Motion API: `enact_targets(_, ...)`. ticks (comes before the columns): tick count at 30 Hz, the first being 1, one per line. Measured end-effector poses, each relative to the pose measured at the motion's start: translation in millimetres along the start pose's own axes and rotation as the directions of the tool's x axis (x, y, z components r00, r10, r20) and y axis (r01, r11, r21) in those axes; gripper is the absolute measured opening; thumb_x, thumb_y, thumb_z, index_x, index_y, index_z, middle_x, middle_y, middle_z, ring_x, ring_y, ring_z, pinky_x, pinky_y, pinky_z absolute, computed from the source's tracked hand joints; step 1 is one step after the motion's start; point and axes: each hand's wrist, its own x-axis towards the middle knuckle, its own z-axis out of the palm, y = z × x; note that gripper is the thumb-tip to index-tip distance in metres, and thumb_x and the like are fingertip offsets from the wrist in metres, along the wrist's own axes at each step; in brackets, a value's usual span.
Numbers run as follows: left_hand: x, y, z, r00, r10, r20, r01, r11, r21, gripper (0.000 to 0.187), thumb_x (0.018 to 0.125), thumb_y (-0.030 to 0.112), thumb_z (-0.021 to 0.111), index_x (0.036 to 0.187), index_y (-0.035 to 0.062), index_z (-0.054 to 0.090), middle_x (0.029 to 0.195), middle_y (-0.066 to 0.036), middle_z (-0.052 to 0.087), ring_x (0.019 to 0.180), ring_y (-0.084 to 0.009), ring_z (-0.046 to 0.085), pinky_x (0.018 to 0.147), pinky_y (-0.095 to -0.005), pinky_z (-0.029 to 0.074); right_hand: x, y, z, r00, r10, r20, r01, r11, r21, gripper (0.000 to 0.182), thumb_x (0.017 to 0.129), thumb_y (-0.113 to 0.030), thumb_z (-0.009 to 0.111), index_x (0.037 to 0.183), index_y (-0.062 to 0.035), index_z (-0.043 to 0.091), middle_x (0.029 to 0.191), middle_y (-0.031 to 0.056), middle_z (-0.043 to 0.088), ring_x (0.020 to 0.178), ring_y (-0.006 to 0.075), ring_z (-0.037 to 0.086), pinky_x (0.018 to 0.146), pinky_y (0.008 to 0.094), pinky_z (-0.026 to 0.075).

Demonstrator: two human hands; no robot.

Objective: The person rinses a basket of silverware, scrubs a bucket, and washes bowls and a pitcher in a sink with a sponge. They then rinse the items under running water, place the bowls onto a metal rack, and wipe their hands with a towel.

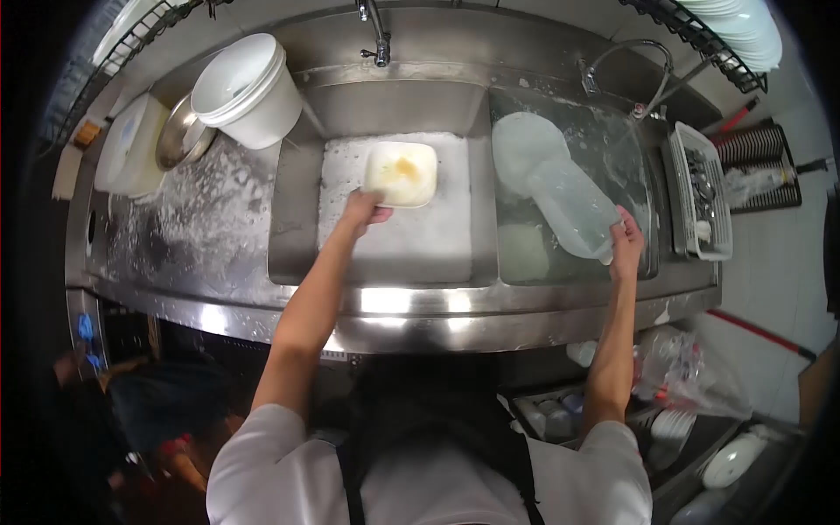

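My left hand (pixel 366 212) grips the near left corner of a white square dish (pixel 404 179) over the left basin, fingers closed on its rim. A yellowish smear lies in the middle of the dish. White suds (pixel 416 249) cover the floor of that basin. In the water-filled right basin (pixel 612 144), my right hand (pixel 625 243) is closed on the near right end of a long pale oblong dish (pixel 573 210). The dish's far end overlaps a round pale plate (pixel 528 144). A square pale dish (pixel 523 250) lies under the water nearby.
White buckets (pixel 254 96), a metal bowl (pixel 184 131) and a plastic tub (pixel 131 144) stand at the left. Taps rise behind both basins: one faucet (pixel 378 44) and a curved spout (pixel 630 48). A white cutlery basket (pixel 703 188) sits right of the water.
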Motion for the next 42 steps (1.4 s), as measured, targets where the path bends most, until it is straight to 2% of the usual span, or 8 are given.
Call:
enact_targets(9,24,25,97,0.915,-0.047,-0.402,0.136,0.971,0.197,0.023,0.082,0.007,0.045,0.085,-0.0105,0.059,0.077,-0.02,0.065,0.053,-0.0245,0.065,0.039,-0.0321,0.054,21,-42,97,0.955,0.047,0.293,0.084,0.904,-0.42,0.043,0.073,-0.008,0.061,0.116,-0.0012,0.059,0.072,0.0061,0.061,0.063,0.0127,0.054,0.061,0.0267,0.043)
enact_targets(18,54,-34,16,0.722,-0.175,-0.67,0.391,0.901,0.186,0.012,0.079,0.004,0.055,0.082,-0.0041,0.062,0.078,-0.016,0.066,0.057,-0.0243,0.066,0.041,-0.0327,0.053,-1,-110,168,0.606,-0.54,0.584,0.777,0.242,-0.582,0.049,0.072,-0.019,0.064,0.119,-0.0082,0.055,0.065,0.0117,0.061,0.059,0.029,0.059,0.064,0.0411,0.046)
enact_targets(22,84,-83,-43,0.755,-0.321,-0.572,0.352,0.934,-0.06,0.013,0.08,0.005,0.054,0.084,-0.0057,0.061,0.077,-0.015,0.065,0.058,-0.0248,0.065,0.039,-0.0351,0.05,3,-114,111,0.901,-0.324,0.289,0.404,0.379,-0.833,0.048,0.079,-0.024,0.062,0.122,-0.0047,0.051,0.056,0.0096,0.054,0.049,0.0269,0.053,0.053,0.0401,0.043)
enact_targets(26,110,-126,-55,0.743,-0.394,-0.542,0.204,0.903,-0.377,0.017,0.084,0.005,0.044,0.086,-0.0033,0.059,0.086,-0.017,0.062,0.058,-0.0231,0.062,0.036,-0.0335,0.047,4,-88,25,0.941,-0.315,0.12,0.147,0.066,-0.987,0.051,0.082,-0.03,0.059,0.123,-0.0011,0.05,0.059,0.014,0.059,0.059,0.0345,0.059,0.058,0.0454,0.045)
enact_targets(30,154,-156,-75,0.933,-0.204,-0.298,0.178,0.978,-0.113,0.022,0.087,0.006,0.038,0.091,-0.0032,0.057,0.081,-0.017,0.06,0.057,-0.0231,0.059,0.036,-0.0322,0.046,4,-30,-26,0.977,-0.168,0.132,0.096,-0.206,-0.974,0.053,0.08,-0.028,0.061,0.125,-0.0018,0.048,0.069,0.0202,0.063,0.068,0.0397,0.062,0.063,0.0466,0.049)
enact_targets(37,208,-155,-86,0.892,-0.42,-0.168,0.114,0.569,-0.815,0.02,0.088,0.01,0.04,0.099,0.0021,0.055,0.067,-0.009,0.055,0.051,-0.0197,0.055,0.04,-0.0292,0.045,-8,16,-10,0.994,-0.014,0.105,0.099,-0.233,-0.967,0.055,0.079,-0.026,0.06,0.128,-0.0041,0.046,0.076,0.0252,0.063,0.073,0.0426,0.061,0.069,0.0504,0.049)
enact_targets(40,203,-151,-93,0.983,-0.173,-0.057,0.114,0.828,-0.55,0.021,0.086,0.013,0.049,0.104,0.0047,0.055,0.083,-0.01,0.059,0.071,-0.024,0.06,0.059,-0.0356,0.052,-8,27,-9,0.995,0.019,0.093,0.095,-0.218,-0.971,0.055,0.08,-0.024,0.06,0.129,-0.0052,0.045,0.079,0.0248,0.063,0.074,0.0426,0.061,0.07,0.0502,0.049)
enact_targets(42,190,-150,-91,0.87,0.255,-0.421,0.028,0.829,0.559,0.028,0.083,0.018,0.056,0.108,0.0079,0.054,0.1,-0.011,0.056,0.092,-0.0268,0.055,0.073,-0.0413,0.05,-14,35,-6,0.994,0.044,0.098,0.105,-0.171,-0.98,0.055,0.08,-0.024,0.058,0.131,-0.0067,0.043,0.087,0.0243,0.064,0.079,0.0428,0.061,0.072,0.0504,0.048)
